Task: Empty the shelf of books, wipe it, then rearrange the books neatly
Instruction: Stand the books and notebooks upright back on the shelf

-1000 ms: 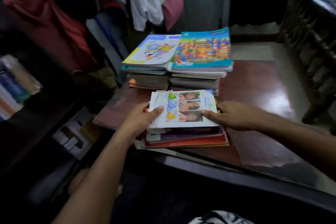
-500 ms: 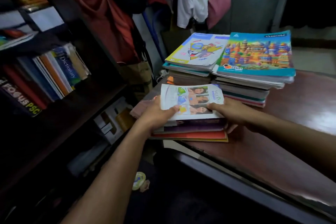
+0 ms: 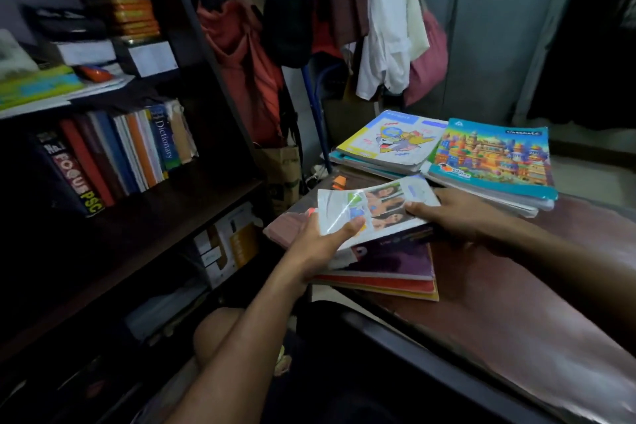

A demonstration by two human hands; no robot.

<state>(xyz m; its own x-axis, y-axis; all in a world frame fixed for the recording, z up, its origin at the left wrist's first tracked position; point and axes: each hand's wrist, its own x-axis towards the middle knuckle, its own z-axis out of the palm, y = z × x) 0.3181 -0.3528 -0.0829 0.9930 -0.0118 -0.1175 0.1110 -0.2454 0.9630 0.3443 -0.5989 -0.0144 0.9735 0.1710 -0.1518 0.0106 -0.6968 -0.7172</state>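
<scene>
A white glossy booklet with photos [image 3: 375,206] tops a few thin books, tilted and raised above a small stack of purple, red and yellow books [image 3: 395,275] on the brown table [image 3: 516,313]. My left hand [image 3: 316,248] grips the raised books' left edge, thumb on the cover. My right hand [image 3: 457,213] holds their right edge. Two taller stacks sit behind: one topped by a cartoon notebook [image 3: 389,141], one by a colourful castle book [image 3: 492,158]. The dark shelf [image 3: 155,217] at left holds a leaning row of books [image 3: 117,155].
Clothes hang on a rack [image 3: 378,27] behind the table. White boxes [image 3: 227,244] sit on the lower shelf. The upper shelf carries papers and orange books [image 3: 134,14]. A grey cabinet [image 3: 499,27] stands at the back right. My knee [image 3: 216,330] shows below.
Both hands have lifted the top few books off the small stack and tilted them. My view has swung left, bringing the shelf and its books into sight.
</scene>
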